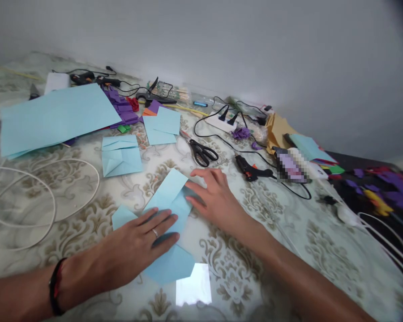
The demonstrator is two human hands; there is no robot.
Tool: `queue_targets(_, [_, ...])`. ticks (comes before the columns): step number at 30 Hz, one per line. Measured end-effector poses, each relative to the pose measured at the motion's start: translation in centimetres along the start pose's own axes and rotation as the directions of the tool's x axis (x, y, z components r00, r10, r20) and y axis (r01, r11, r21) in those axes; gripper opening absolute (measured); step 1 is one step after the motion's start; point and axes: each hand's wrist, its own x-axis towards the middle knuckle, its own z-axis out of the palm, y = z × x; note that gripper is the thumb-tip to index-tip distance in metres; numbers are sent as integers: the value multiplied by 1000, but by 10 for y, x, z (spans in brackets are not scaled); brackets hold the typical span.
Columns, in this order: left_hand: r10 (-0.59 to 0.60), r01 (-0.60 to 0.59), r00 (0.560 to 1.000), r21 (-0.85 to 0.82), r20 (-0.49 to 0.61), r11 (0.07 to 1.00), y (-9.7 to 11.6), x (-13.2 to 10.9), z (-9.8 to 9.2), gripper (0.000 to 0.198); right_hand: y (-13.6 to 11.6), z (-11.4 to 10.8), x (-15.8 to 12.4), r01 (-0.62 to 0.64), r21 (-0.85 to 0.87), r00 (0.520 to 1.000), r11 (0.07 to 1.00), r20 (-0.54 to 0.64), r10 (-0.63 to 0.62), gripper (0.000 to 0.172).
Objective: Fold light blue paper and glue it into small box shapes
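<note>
A light blue sheet of paper, partly folded, lies on the patterned tablecloth in front of me. Across its middle my left hand rests palm down, fingers stretched out and flat, a ring on one finger. My right hand is at the paper's upper right edge, its fingers apart and curved, the fingertips touching or very near the fold. Whether they pinch the edge cannot be seen. Just beyond lies a folded blue paper piece, creased like an envelope. Flat blue squares lie farther back.
Black-handled scissors and a black glue gun lie right of centre. Behind them is a white power strip with cords. Large blue sheets cover the back left, near a looped white cable. A wall stands behind.
</note>
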Motion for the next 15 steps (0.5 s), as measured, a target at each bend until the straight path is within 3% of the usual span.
queue_targets(5, [-37,40,996,-48,76,998,-4,-1,6,66,5,-7,13,160,56,958,986,232,-169,37])
queue_targets(9, [-21,23,999,-65,33,998,-7,1,5,60,8,-14,31,187,167,907,968,350,-236,43])
queue_targets(15, [47,-50,997,-50,-68,997,-10,4,-5,34,4,-28,50,130,174,813,976,544,-205,14])
